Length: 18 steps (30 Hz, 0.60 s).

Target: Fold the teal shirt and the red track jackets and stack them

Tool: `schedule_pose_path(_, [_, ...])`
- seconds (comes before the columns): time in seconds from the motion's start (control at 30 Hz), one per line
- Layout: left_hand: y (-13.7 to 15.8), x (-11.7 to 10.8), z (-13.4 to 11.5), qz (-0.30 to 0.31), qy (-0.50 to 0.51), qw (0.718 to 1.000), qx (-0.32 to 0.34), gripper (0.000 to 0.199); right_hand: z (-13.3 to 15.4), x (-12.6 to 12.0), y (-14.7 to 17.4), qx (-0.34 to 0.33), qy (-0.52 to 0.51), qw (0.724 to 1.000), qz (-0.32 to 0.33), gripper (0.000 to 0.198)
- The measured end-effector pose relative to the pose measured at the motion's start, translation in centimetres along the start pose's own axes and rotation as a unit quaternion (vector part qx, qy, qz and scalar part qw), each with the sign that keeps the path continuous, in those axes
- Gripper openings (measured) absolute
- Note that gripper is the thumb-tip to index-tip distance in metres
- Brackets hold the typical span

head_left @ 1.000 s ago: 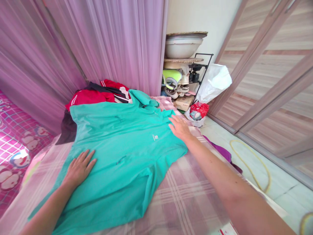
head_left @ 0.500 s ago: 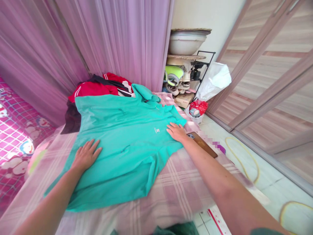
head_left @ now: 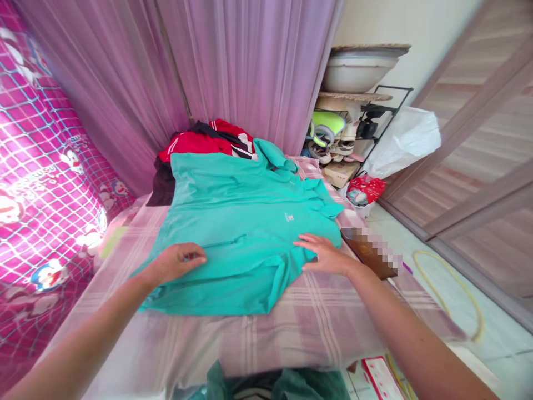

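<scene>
Plaid sheet [head_left: 254,347] under flattened teal shirt [head_left: 233,214], left hand [head_left: 179,262] curled over it, grip unclear, right hand [head_left: 327,255] spread at sleeve [head_left: 287,269].

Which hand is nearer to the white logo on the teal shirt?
Right. The right hand is below-right of the white logo in view, by the near sleeve; the left hand is farther off, at the hem end of the teal shirt.

The plaid-covered bed [head_left: 291,325] carries a teal shirt [head_left: 233,216], spread out; red and dark clothes [head_left: 200,144] lie heaped beyond the shirt, a brown phone [head_left: 368,256] just right of it.
</scene>
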<state>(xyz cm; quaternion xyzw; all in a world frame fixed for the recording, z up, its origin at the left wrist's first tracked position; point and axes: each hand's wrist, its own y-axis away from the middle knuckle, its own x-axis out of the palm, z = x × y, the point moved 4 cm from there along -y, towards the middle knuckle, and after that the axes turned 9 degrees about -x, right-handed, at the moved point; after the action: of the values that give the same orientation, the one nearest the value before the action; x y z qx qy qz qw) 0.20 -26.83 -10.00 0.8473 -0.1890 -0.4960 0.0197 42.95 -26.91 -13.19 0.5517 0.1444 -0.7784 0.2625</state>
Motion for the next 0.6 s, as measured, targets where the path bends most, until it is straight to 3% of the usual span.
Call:
schedule_pose_path(0.07, [2.3, 0.9, -1.7, 0.124, 0.018, 0.991, 0.043, 0.046, -0.2, 0.5, -0.3, 0.009, 0.018, 1.000, 0.000, 0.068])
schedule_pose_path(0.13, [3.9, 1.3, -2.6, 0.174, -0.002, 0.980, 0.094, 0.046, -0.2, 0.8, -0.8, 0.014, 0.033, 0.999, -0.003, 0.063])
schedule_pose_path(0.27, [4.5, 1.8, -2.2, 0.140, -0.089, 0.976, 0.144, 0.048, -0.6, 1.3, -1.4, 0.010, 0.049, 0.999, -0.017, 0.058])
schedule_pose_path(0.4, [4.2, 2.2, -1.9, 0.119, -0.085, 0.971, 0.189, 0.015, -1.2, 1.7, -1.2, -0.016, 0.035, 0.998, -0.057, 0.054])
schedule_pose_path(0.5, [4.0, 1.3, -2.3, 0.119, -0.072, 0.977, 0.161, 0.016, -1.3, 1.2, -0.9, -0.042, 0.020, 0.993, -0.104, 0.049])
schedule_pose_path(0.6, [3.7, -1.4, -3.7, 0.137, -0.053, 0.985, 0.092, 0.021, -0.9, -0.4, -0.7, -0.063, 0.001, 0.983, -0.172, 0.042])
